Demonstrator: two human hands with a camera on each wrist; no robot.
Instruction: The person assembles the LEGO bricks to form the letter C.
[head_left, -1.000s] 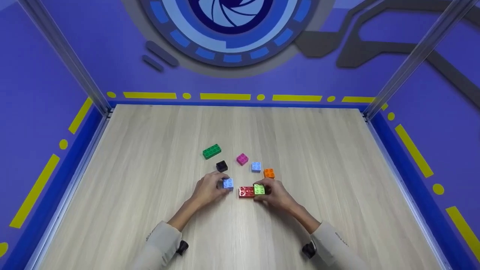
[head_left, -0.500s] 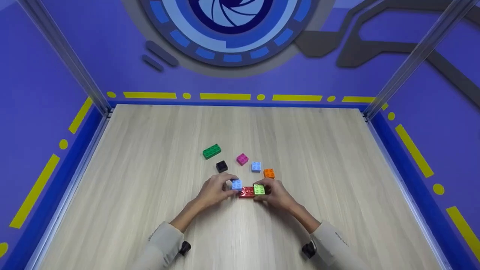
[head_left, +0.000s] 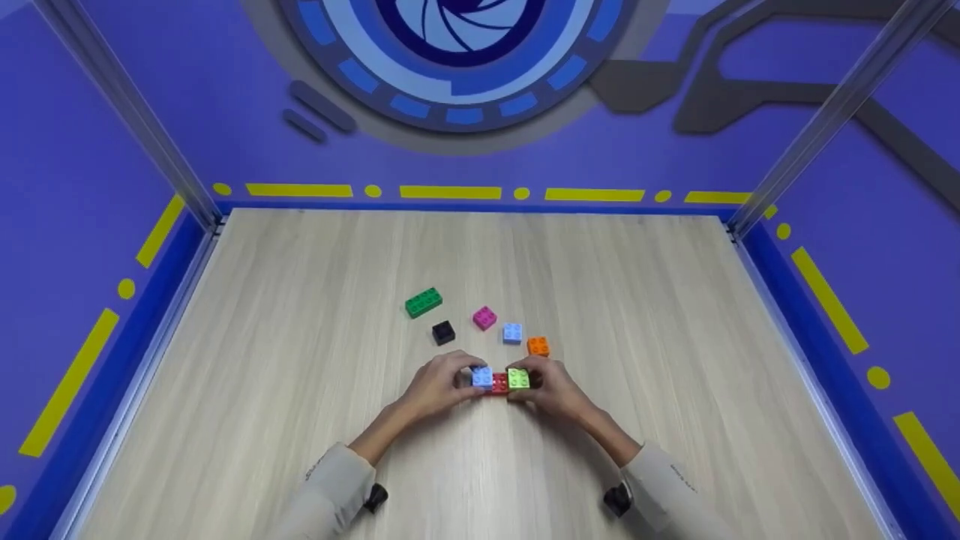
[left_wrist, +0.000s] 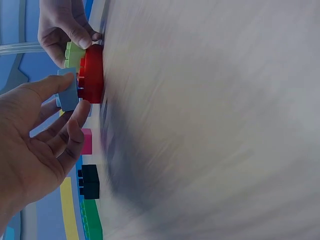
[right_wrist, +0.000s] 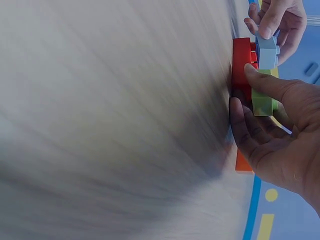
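My left hand (head_left: pixel 441 384) pinches a light blue toy brick (head_left: pixel 482 377) between thumb and fingers. It sits over the left end of a longer red brick (head_left: pixel 499 384); in the left wrist view the blue brick (left_wrist: pixel 68 91) looks slightly tilted against the studs of the red brick (left_wrist: pixel 93 75). On the red brick's right end is a lime green brick (head_left: pixel 518 379). Around that end my right hand (head_left: pixel 556 386) grips, its thumb lying across the green brick (right_wrist: pixel 263 104) to the red one. The red brick rests on the wooden table (head_left: pixel 300 300).
Beyond the hands lie a long green brick (head_left: pixel 424 302), a black brick (head_left: pixel 443 332), a magenta brick (head_left: pixel 484 318), another light blue brick (head_left: pixel 512 334) and an orange brick (head_left: pixel 538 346), close to the right hand's fingers. Printed blue walls (head_left: pixel 495 169) enclose the table's back and sides.
My left hand has carried the light blue brick rightward, from beside the red brick to over its left end. The right hand and the other bricks have stayed in place.
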